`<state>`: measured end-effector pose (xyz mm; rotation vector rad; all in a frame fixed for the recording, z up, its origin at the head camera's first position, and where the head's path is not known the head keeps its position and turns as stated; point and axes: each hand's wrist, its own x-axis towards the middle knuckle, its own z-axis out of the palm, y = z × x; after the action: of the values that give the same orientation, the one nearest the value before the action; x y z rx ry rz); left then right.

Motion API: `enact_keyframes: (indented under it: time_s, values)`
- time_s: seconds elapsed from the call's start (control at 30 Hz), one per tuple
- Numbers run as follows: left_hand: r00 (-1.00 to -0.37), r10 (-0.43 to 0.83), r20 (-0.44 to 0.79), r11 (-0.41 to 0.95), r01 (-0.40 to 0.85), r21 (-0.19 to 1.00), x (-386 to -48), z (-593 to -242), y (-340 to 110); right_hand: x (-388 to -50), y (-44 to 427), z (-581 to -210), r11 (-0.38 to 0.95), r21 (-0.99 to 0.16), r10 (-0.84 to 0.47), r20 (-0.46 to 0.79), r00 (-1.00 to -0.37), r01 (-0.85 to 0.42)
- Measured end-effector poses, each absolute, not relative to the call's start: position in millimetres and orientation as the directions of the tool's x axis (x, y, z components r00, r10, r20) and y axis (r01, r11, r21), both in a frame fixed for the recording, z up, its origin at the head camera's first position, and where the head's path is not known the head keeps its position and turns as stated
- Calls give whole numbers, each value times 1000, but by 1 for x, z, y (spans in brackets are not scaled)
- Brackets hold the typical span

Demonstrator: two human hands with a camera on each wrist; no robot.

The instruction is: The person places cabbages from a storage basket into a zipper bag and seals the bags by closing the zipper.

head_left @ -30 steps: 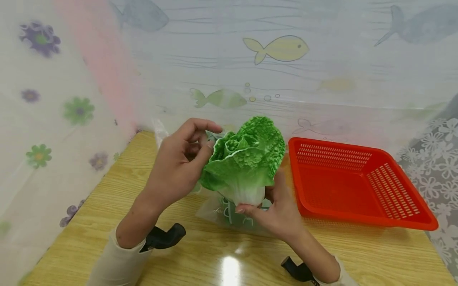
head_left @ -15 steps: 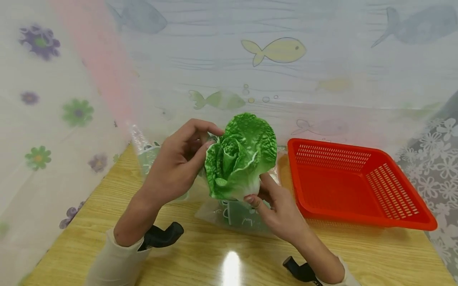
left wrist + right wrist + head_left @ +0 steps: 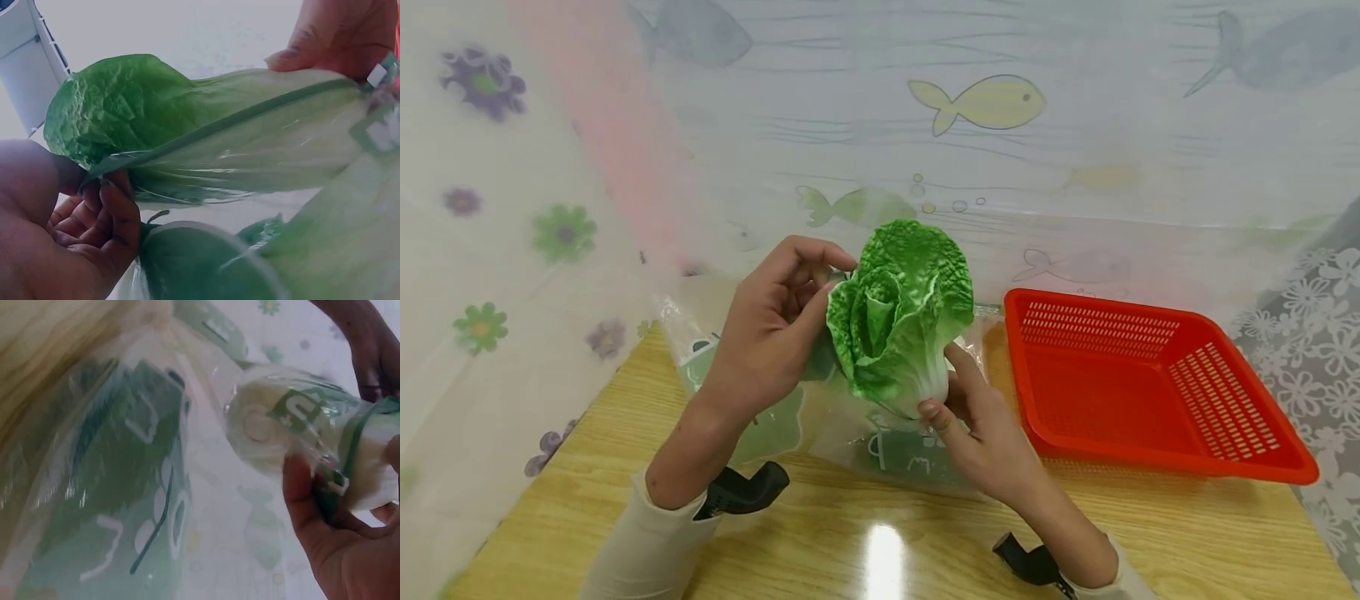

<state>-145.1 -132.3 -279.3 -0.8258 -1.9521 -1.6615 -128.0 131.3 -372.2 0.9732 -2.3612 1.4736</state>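
Observation:
A leafy green cabbage point(image 3: 902, 308) with a white base is held above the table, partly inside a clear zip bag point(image 3: 250, 150) with a green seal strip. My left hand point(image 3: 767, 325) pinches the bag's edge beside the leaves; in the left wrist view the left hand point(image 3: 81, 231) has its fingers curled at the strip. My right hand point(image 3: 992, 442) grips the base from the right; the right wrist view shows the right hand point(image 3: 350, 550) pinching bag and base near a slider. Part of the bag lies behind the cabbage.
A red plastic basket point(image 3: 1105, 400) stands on the right of the wooden table point(image 3: 820, 542). Another clear bag with green print point(image 3: 917, 454) lies below the cabbage. Patterned sheets hang behind and to the left.
The cabbage has turned, its leafy top tilting left and its base swinging right. Both hands keep hold and have shifted slightly. More of the green-printed bag shows at the left.

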Motion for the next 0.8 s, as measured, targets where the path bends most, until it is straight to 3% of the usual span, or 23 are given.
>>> enact_keyframes:
  time_s: [0.33, 0.63, 0.8]
  values:
    - [-756, 220, 617, 85, 645, 760, -139, -280, -129, -134, 134, -367, 387, -582, -369, 613, -699, -715]
    - [-803, 192, 564, 117, 589, 800, -146, -282, -129, -128, 142, -355, 427, -540, -405, 604, -687, -726]
    - [-792, 183, 582, 87, 603, 793, -148, -283, -129, -127, 146, -354, 400, -569, -426, 579, -695, -719]
